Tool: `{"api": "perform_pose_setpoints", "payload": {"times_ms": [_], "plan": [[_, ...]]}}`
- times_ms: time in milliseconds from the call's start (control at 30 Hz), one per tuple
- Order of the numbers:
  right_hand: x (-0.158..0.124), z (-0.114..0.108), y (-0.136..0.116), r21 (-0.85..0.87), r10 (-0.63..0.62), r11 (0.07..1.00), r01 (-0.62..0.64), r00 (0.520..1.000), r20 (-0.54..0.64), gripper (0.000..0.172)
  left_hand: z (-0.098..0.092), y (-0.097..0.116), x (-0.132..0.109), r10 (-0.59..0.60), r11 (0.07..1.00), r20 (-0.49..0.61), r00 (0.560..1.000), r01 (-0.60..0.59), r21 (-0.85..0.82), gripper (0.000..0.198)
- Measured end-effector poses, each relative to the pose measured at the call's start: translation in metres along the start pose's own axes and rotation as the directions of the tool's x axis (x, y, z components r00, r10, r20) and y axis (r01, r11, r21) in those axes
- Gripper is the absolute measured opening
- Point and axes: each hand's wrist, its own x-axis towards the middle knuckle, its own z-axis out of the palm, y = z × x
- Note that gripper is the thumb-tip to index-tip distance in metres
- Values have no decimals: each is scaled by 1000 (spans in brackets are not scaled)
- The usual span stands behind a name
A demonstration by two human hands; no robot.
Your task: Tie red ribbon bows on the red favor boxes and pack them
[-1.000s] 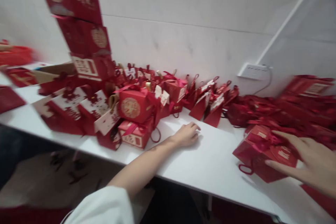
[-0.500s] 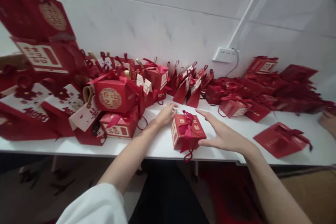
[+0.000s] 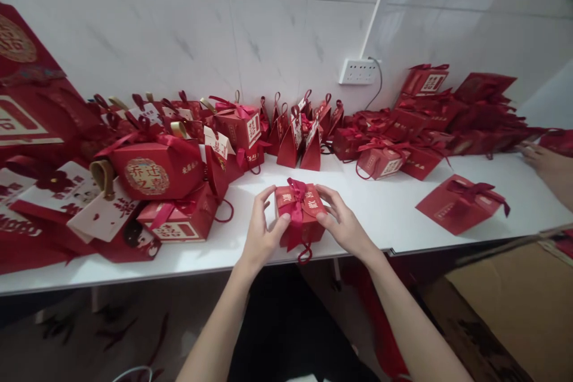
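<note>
Directly in front of me a small red gift box (image 3: 308,231) stands on the white table (image 3: 358,224), near its front edge. A crimson ribbon bow (image 3: 296,208) is tied over its top, and a cord loop hangs at the front. My left hand (image 3: 263,230) grips the box's left side, thumb on the front by the ribbon. On the opposite side, my right hand (image 3: 342,224) grips it with the thumb on the front top edge and fingers behind. The undersides of the fingers are partly hidden by the box.
Stacked red gift boxes (image 3: 161,170) crowd the left side. Triangular boxes (image 3: 293,143) stand behind, below a wall socket (image 3: 358,71). More boxes (image 3: 430,113) pile up at the right, with one ribboned box (image 3: 456,206) nearer. Another person's hand (image 3: 544,164) is at the far right.
Both my hands have closed in on the gift box from its two sides; before, they were apart from it or barely touching. The box now faces me more squarely. The view has shifted right.
</note>
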Motion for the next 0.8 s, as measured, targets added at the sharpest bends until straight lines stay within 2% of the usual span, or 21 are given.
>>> {"api": "perform_pose_setpoints", "payload": {"times_ms": [67,133,200,267,333,400,467,600,700,800], "plan": [[-7,3,-5,-4,4,1000,-4,1000,-6,54,-1,-5,1,-33,996,31,999,36,-82,51],[-19,2,-11,-28,16,999,-16,1000,-7,52,-5,-7,0,-76,986,6,997,76,-146,51],[-31,-2,-18,-20,41,999,-41,999,20,48,-12,-6,-4,-150,974,-105,983,129,-184,47],[-38,-9,-23,-1,81,997,-81,996,24,37,-20,-4,-12,-228,964,-272,935,177,-198,39],[-33,-16,-25,-4,114,993,-115,992,-44,27,-26,1,-23,-268,963,-401,876,232,-136,31],[-18,-19,-22,-27,125,991,-130,982,-143,27,-29,8,-33,-276,954,-434,858,299,-15,24],[5,-17,-16,-40,136,989,-145,976,-171,28,-29,15,-39,-296,931,-386,874,354,88,24],[43,0,-4,42,223,974,-223,975,-14,38,-27,24,-39,-402,885,-240,884,442,143,34],[54,11,-3,137,227,964,-230,973,39,40,-27,27,-38,-449,872,-147,881,468,144,36],[54,15,-5,214,207,956,-200,978,-7,30,-30,28,-38,-459,874,-88,884,467,130,35]]}}
